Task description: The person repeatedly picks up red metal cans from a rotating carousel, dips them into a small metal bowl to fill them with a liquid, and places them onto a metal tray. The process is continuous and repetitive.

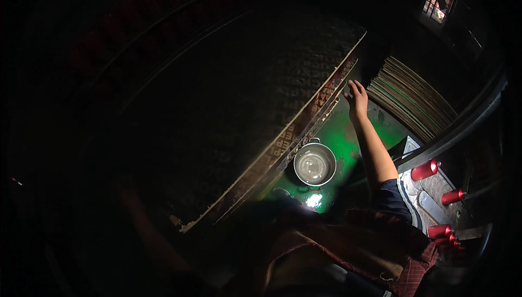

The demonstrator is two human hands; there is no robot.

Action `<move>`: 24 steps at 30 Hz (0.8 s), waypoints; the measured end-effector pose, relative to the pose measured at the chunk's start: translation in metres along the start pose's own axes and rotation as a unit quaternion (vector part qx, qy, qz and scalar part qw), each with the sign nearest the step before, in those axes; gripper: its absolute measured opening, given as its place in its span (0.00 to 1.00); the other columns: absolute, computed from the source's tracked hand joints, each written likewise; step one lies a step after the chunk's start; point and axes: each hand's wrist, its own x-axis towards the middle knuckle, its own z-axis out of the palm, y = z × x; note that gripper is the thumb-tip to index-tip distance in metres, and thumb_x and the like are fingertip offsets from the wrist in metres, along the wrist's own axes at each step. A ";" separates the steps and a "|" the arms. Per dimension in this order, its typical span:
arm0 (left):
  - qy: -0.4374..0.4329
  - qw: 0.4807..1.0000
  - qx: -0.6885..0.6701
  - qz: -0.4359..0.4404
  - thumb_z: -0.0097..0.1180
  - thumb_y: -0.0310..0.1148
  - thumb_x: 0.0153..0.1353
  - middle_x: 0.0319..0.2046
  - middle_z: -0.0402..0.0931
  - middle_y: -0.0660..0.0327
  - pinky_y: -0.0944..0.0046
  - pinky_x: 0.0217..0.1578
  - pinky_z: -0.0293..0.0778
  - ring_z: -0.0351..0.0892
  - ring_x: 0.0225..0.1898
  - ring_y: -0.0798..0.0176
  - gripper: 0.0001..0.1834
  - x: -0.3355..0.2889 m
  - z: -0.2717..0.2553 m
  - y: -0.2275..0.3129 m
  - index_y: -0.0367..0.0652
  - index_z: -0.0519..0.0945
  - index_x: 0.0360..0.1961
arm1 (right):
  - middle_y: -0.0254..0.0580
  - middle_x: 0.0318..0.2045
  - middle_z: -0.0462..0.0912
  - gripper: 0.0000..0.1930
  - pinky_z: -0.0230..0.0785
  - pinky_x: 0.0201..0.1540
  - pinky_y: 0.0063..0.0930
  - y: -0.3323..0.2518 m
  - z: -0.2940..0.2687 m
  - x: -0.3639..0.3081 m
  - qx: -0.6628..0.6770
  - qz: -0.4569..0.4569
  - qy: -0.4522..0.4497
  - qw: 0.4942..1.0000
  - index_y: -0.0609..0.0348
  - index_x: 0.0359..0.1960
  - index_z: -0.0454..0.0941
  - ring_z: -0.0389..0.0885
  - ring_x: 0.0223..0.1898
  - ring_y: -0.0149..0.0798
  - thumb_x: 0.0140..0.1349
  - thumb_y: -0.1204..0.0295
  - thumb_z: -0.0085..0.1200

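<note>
A large dark panel point(228, 112) with a worn, pale edge and printed lettering fills the middle and left of the head view. Beside its far right end is my right hand point(356, 99), lit, thumb and fingers apart with nothing visible in them. Whether a fingertip touches the edge cannot be made out. My left hand point(128, 195) is a faint shape in deep shadow over the panel's near left part, its fingers hidden by the dark. A round metal pot point(315, 164) with two side handles stands below the panel's edge, holding what looks like clear liquid.
Under the pot is a green surface point(348, 150) with a bright reflection. A stack of thin sheets point(411, 98) lies at the far right. A dark curved bar point(451, 136) crosses before a pale table point(410, 188) bearing red cylinders point(425, 170). Dim red shapes point(130, 20) line the far left.
</note>
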 end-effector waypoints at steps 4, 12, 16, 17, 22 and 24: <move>0.005 0.864 0.347 -0.365 0.47 0.49 0.71 0.60 0.71 0.53 0.57 0.57 0.71 0.72 0.58 0.55 0.27 0.040 0.027 0.012 0.43 0.70 0.64 | 0.24 0.24 0.67 0.17 0.66 0.32 0.26 0.041 0.034 0.082 0.097 0.058 -0.014 0.993 0.56 0.46 0.80 0.63 0.24 0.25 0.62 0.60 0.63; 0.072 0.911 0.304 -0.268 0.49 0.49 0.70 0.59 0.72 0.53 0.56 0.57 0.71 0.72 0.57 0.55 0.28 0.075 0.055 0.010 0.41 0.71 0.63 | 0.44 0.43 0.83 0.14 0.72 0.47 0.31 0.066 0.059 0.132 0.144 0.121 0.004 0.982 0.64 0.48 0.75 0.81 0.43 0.40 0.65 0.70 0.58; 0.101 0.944 0.259 -0.179 0.50 0.49 0.70 0.59 0.72 0.53 0.56 0.57 0.70 0.72 0.57 0.55 0.29 0.069 0.027 -0.026 0.40 0.71 0.63 | 0.44 0.44 0.83 0.18 0.68 0.49 0.27 0.075 0.059 0.137 0.098 0.122 0.070 0.985 0.69 0.51 0.72 0.79 0.45 0.37 0.66 0.68 0.58; 0.105 0.952 0.247 -0.146 0.51 0.49 0.70 0.58 0.72 0.52 0.56 0.57 0.70 0.72 0.57 0.55 0.29 0.064 0.022 -0.031 0.40 0.71 0.63 | 0.44 0.43 0.83 0.17 0.68 0.49 0.27 0.076 0.058 0.140 0.108 0.120 0.090 0.983 0.69 0.49 0.74 0.78 0.44 0.36 0.66 0.67 0.58; 0.164 0.917 0.266 -0.246 0.53 0.46 0.69 0.58 0.73 0.51 0.57 0.59 0.68 0.71 0.58 0.55 0.29 0.043 0.033 -0.004 0.34 0.72 0.62 | 0.44 0.41 0.84 0.20 0.65 0.52 0.29 0.083 0.044 0.152 -0.110 0.111 0.122 0.980 0.71 0.41 0.80 0.76 0.43 0.35 0.67 0.59 0.57; 0.197 0.910 0.333 -0.151 0.54 0.45 0.69 0.57 0.74 0.50 0.58 0.59 0.67 0.71 0.59 0.56 0.29 0.041 0.050 0.021 0.31 0.72 0.61 | 0.46 0.53 0.74 0.24 0.54 0.61 0.29 0.083 0.035 0.150 -0.020 0.163 0.088 0.983 0.70 0.51 0.73 0.67 0.55 0.37 0.68 0.57 0.53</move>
